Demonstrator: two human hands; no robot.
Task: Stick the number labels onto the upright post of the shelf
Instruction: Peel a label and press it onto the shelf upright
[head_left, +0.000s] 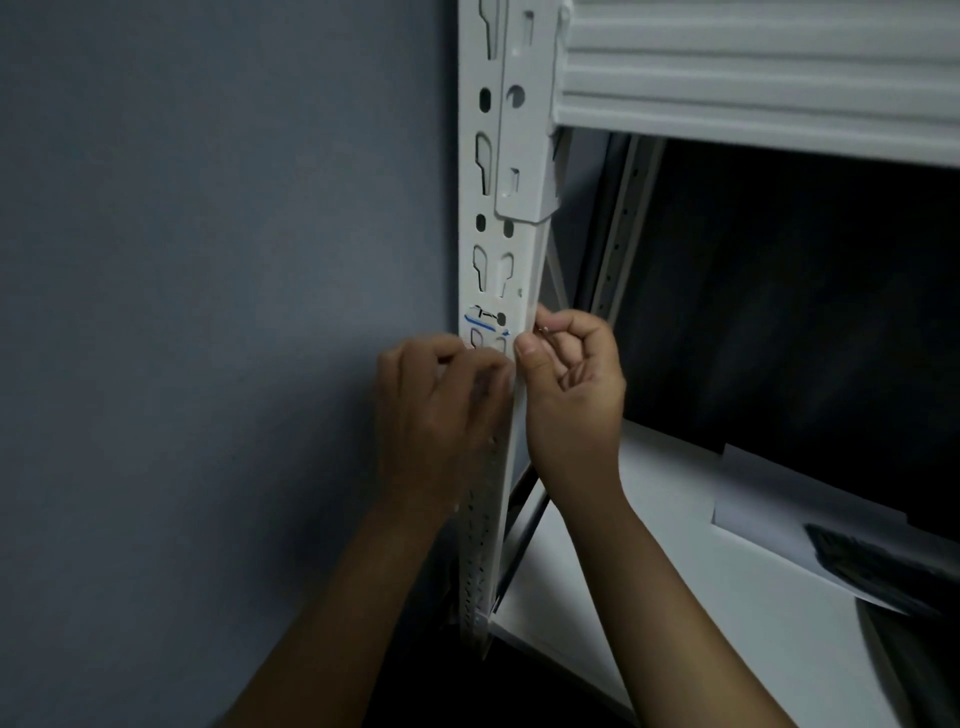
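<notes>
my left hand (441, 400) and right hand (571, 384) pinch a see-through number label (485, 325) against the white post (493, 228), both grips clamped on its edges. best now: keep it level, smooth outward from the middle.

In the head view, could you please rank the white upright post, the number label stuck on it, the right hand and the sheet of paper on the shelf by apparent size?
1. white upright post
2. sheet of paper and right hand: look alike, and the hand is nearer the camera, so unranked
3. number label
</notes>
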